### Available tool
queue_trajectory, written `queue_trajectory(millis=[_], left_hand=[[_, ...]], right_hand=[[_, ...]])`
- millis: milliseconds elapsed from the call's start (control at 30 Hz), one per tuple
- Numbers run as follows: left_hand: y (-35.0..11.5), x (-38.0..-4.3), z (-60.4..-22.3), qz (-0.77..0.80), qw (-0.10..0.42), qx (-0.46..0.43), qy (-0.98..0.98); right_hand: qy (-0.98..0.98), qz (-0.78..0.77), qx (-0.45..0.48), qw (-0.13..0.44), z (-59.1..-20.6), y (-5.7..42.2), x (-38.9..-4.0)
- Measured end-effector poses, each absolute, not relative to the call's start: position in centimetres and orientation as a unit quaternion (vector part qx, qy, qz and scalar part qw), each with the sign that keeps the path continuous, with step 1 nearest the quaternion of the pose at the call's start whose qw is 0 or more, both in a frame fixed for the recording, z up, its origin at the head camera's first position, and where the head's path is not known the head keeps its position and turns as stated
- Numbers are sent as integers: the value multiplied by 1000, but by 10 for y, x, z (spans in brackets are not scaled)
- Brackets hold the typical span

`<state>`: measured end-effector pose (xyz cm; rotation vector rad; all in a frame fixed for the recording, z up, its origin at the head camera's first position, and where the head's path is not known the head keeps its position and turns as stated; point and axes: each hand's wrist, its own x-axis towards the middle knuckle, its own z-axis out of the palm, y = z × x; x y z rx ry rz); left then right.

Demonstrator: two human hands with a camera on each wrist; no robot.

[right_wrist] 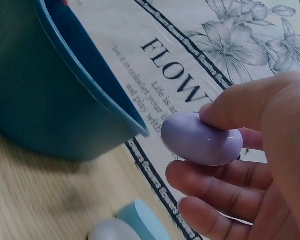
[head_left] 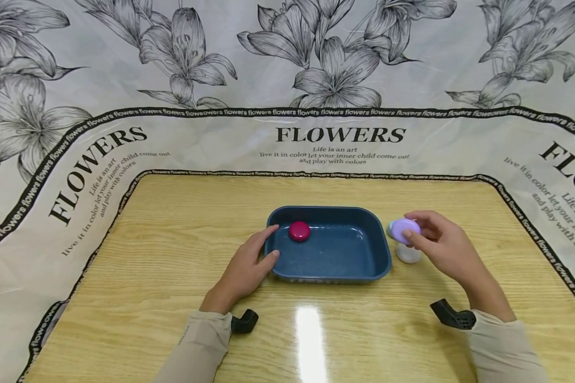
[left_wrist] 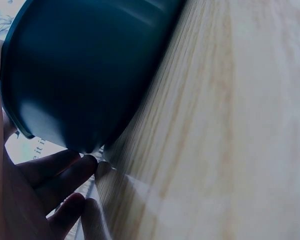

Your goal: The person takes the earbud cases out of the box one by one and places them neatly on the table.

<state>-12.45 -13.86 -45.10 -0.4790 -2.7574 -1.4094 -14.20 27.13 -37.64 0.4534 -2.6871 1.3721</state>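
Note:
A dark blue rectangular basin [head_left: 333, 268] sits on the table with a glossy crimson rounded disc [head_left: 299, 231] inside it, toward the left. My left hand [head_left: 246, 268] holds the basin at its left end, thumb and index fingertips over the rim and other fingers outside. In my right hand [head_left: 443, 242] a smooth lilac oval piece [right_wrist: 202, 140] is pinched between thumb and fingers, raised just right of the basin. Below it stand a whitish rounded object [right_wrist: 112, 230] and a light teal object [right_wrist: 142, 220], both partly hidden in the head view.
The wooden table [head_left: 172, 223] carries everything. A white floral cloth [head_left: 335, 143] with printed lettering rises behind and along the sides. Black wrist mounts [head_left: 452, 315] stick out from both sleeves. A bright reflection lies on the table in front of the basin.

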Motion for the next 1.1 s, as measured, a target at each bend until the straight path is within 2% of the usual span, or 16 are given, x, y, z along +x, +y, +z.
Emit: queue_trajectory(millis=[367,1100], left_hand=[[-137,-124,-451,-450,1,-149,-880],[-137,-124,-451,-445,-4,-149,-883]], right_hand=[[-910,399,102,53,-378,299,-138],[-937,346,49,15,-394,332,-141]])
